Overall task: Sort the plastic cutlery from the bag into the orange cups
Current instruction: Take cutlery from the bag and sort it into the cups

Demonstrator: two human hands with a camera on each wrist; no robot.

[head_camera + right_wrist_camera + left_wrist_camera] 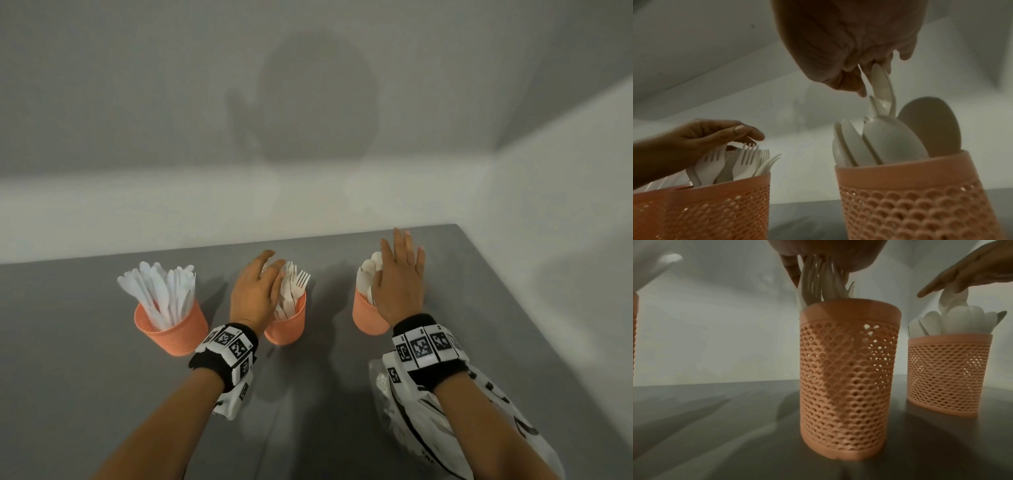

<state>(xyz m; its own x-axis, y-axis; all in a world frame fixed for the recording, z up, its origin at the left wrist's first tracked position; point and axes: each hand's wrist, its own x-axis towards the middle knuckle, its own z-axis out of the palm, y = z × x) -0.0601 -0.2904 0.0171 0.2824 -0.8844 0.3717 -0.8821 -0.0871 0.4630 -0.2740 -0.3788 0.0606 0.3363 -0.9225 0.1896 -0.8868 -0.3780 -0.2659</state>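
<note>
Three orange mesh cups stand in a row on the grey table (pixel 68 359). The left cup (pixel 171 325) holds white knives (pixel 161 291). My left hand (pixel 255 291) lies with relaxed fingers on the tops of the forks (pixel 296 282) in the middle cup (pixel 287 325). From below, that hand (pixel 694 138) arches loosely over the forks (pixel 740 160). My right hand (pixel 400 281) is flat, fingers straight, pressing on the spoons (pixel 368 270) in the right cup (pixel 368 318). One spoon tip (pixel 881 84) touches its palm side. The printed plastic bag (pixel 421 421) lies under my right forearm.
A pale wall runs close behind the cups, and another wall borders the table's right edge (pixel 513 291). Bare grey tabletop spreads to the left of the knife cup and in front of the cups.
</note>
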